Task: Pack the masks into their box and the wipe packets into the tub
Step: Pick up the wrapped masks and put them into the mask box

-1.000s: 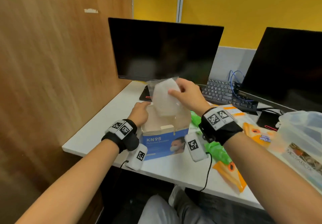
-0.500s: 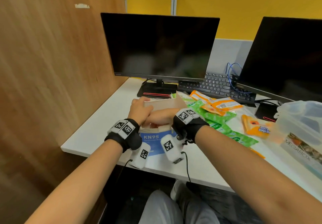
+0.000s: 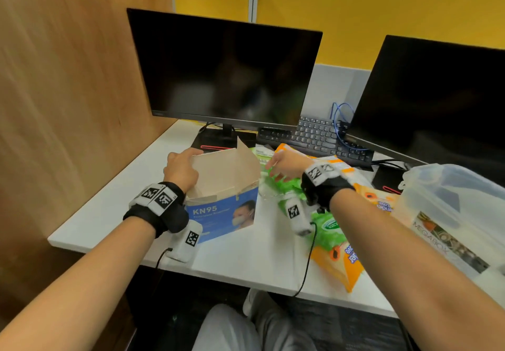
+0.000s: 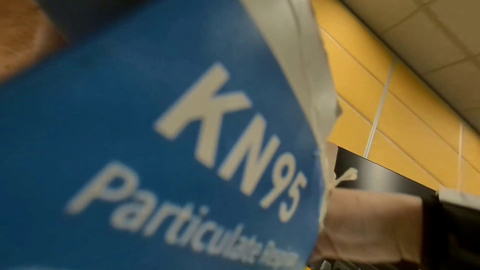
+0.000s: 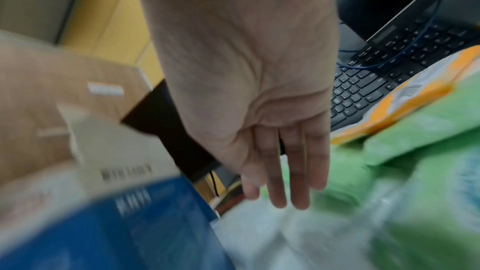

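Head view: left hand grasps the open mask box on the desk; right hand, fingers released, hovers over green wipe packets beside it.

Mask box interior not visible behind raised flap; contents undetermined. Left hand fingertips hidden behind box. Right wrist view motion-blurred; clear wrapper under right hand unreadable. Tub cut off at right edge.
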Motion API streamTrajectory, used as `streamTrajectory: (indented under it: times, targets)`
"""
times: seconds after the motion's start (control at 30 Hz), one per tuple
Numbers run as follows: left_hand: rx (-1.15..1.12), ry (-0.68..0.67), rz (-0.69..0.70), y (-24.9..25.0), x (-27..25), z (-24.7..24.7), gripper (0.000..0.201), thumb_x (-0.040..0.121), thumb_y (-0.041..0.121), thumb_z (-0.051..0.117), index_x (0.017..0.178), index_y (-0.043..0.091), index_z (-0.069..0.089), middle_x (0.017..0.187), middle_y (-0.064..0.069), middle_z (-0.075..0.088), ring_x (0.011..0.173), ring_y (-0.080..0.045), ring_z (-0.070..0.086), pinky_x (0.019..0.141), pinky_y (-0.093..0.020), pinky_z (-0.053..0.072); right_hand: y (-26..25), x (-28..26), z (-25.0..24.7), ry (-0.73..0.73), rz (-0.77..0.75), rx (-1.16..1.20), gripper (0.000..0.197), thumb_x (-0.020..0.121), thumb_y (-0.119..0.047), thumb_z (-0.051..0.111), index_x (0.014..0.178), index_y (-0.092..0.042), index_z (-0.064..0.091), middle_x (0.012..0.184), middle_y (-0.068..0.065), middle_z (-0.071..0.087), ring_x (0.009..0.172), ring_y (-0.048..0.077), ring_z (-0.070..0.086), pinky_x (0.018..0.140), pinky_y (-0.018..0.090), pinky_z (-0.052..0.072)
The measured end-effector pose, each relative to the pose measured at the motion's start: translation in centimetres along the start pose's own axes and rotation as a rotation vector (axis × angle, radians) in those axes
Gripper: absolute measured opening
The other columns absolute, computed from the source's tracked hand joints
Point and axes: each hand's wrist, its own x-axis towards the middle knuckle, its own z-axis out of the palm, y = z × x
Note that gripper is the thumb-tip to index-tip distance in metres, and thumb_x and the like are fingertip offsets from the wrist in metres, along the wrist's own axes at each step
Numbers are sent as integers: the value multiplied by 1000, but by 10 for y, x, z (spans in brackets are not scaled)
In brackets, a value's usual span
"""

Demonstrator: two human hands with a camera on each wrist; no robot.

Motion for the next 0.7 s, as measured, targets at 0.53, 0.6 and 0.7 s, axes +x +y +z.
streamTrajectory:
  times: [0.53, 0.6, 0.7]
  targets:
    - [19, -88, 45, 10, 8, 5, 52, 93, -5, 36, 131, 28, 50, 131, -14, 35, 119, -36, 45, 104, -44, 39, 34, 59, 67, 66, 16, -662, 75, 93, -27, 52, 152, -21, 7, 133, 19, 52, 119, 36, 53, 93, 44, 50]
    - [15, -95, 47, 12, 6, 5, 53, 93, -6, 36, 132, 27, 50, 132, -14, 34, 120, -36, 44, 104, -43, 39, 28, 53, 74, 109, -49, -775, 49, 99, -20, 41, 146, -15, 29, 138, 17, 45, 127, 36, 44, 99, 43, 45]
    - [7, -112, 43, 12, 5, 3, 53, 94, -7, 36, 133, 27, 49, 132, -13, 34, 121, -34, 43, 105, -43, 38, 21, 45, 82, 155, -122, -823, 32, 101, -14, 32, 127, -11, 52, 134, 13, 50, 124, 33, 46, 97, 40, 43]
